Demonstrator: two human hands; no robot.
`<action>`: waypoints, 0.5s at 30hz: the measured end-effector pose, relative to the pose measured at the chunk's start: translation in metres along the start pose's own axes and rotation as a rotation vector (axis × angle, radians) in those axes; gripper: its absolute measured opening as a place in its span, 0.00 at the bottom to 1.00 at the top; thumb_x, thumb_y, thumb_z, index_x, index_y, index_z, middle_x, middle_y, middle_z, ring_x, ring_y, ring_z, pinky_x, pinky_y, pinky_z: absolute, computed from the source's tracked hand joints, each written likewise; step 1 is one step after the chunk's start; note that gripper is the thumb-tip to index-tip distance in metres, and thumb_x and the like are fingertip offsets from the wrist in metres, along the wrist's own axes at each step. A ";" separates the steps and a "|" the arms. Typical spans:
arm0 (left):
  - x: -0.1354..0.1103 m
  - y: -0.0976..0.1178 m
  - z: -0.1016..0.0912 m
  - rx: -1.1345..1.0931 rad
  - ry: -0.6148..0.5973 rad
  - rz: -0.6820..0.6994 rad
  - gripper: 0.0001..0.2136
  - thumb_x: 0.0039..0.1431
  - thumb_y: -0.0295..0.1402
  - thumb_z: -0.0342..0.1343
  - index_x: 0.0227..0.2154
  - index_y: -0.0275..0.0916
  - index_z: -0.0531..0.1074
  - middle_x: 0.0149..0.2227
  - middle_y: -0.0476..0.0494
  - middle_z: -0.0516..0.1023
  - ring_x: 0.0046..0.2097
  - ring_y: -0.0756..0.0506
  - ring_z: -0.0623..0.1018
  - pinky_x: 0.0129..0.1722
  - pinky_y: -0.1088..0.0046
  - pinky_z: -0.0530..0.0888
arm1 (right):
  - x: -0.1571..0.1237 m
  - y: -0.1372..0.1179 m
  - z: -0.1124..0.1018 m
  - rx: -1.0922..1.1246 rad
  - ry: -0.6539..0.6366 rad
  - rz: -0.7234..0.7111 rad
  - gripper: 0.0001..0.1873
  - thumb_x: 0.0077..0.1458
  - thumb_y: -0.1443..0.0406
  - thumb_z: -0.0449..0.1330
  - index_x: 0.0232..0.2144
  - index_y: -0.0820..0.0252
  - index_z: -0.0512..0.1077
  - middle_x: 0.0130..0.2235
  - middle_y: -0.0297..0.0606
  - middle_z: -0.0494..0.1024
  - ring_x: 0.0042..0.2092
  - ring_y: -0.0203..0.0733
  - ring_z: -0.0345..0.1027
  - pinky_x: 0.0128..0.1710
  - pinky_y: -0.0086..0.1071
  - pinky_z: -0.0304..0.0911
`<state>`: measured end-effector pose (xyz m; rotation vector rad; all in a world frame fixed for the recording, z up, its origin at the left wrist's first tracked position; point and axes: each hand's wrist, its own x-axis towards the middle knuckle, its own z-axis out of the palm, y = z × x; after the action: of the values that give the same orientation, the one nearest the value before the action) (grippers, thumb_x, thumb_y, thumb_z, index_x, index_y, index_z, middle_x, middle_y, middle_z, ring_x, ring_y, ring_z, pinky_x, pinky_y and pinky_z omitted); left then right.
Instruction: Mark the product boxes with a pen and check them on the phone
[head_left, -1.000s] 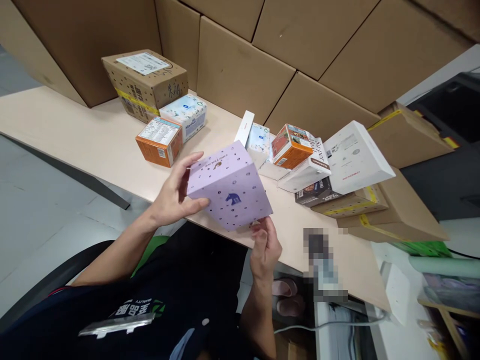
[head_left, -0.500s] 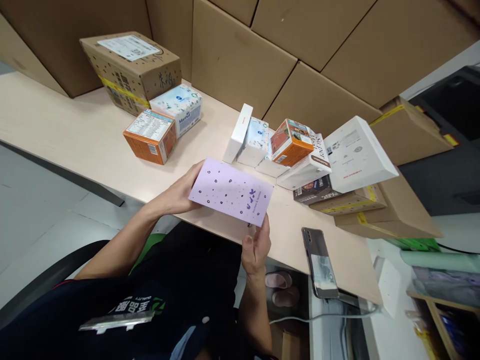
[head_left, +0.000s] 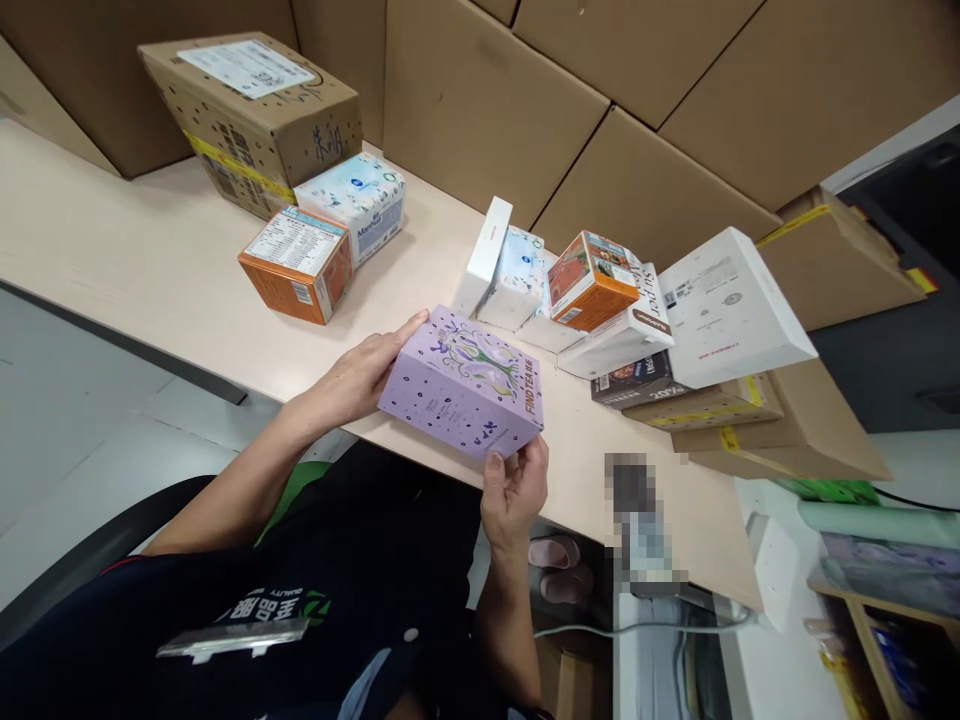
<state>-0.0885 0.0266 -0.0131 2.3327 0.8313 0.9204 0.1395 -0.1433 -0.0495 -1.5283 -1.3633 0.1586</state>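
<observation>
A purple tea box (head_left: pixel 461 390) with dark spots and "FIND TEA" lettering is held between both my hands, over the table's front edge. My left hand (head_left: pixel 367 375) grips its left end, with the thumb along the upper edge. At the lower right corner my right hand (head_left: pixel 516 490) has its thumb and fingers closed on the box. The box is tilted so that its patterned face and a spotted side both show. Just beyond it stand a slim white box (head_left: pixel 484 258) and a white-and-blue tissue pack (head_left: pixel 512 280).
On the left are an orange box (head_left: pixel 296 262), a Manhua tissue pack (head_left: pixel 356 205) and a taped carton (head_left: pixel 255 120). An orange box (head_left: pixel 592 280) and a large white box (head_left: pixel 735 310) stand right. A pixelated phone (head_left: pixel 641 520) lies near the right edge. Large cartons (head_left: pixel 480 110) line the back.
My hands have turned the purple box, so its patterned face with the lettering has come into view above the spotted side. The camera view has shifted slightly.
</observation>
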 end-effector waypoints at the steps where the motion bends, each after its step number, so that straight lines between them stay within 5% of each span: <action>1: -0.001 0.000 -0.001 0.007 -0.006 0.008 0.39 0.66 0.31 0.54 0.76 0.50 0.46 0.74 0.39 0.60 0.61 0.37 0.78 0.61 0.58 0.76 | 0.000 -0.001 0.001 -0.008 0.003 0.010 0.28 0.67 0.60 0.57 0.67 0.56 0.60 0.61 0.55 0.71 0.62 0.53 0.71 0.56 0.52 0.75; 7: -0.003 0.003 -0.005 0.033 -0.047 -0.037 0.39 0.65 0.22 0.48 0.76 0.53 0.46 0.71 0.45 0.66 0.63 0.41 0.78 0.61 0.62 0.77 | 0.008 -0.010 0.000 -0.169 0.066 -0.083 0.25 0.65 0.64 0.60 0.62 0.58 0.66 0.56 0.52 0.78 0.58 0.52 0.75 0.54 0.49 0.77; 15: -0.003 0.003 0.002 -0.281 0.086 -0.209 0.22 0.73 0.36 0.47 0.67 0.50 0.68 0.69 0.50 0.68 0.68 0.40 0.73 0.68 0.60 0.72 | 0.006 -0.007 0.002 -0.139 0.064 -0.052 0.27 0.64 0.65 0.61 0.63 0.57 0.65 0.58 0.52 0.77 0.59 0.52 0.75 0.54 0.50 0.78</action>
<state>-0.0879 0.0221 -0.0133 1.9388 0.8972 0.9828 0.1361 -0.1389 -0.0425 -1.5966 -1.3858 -0.0179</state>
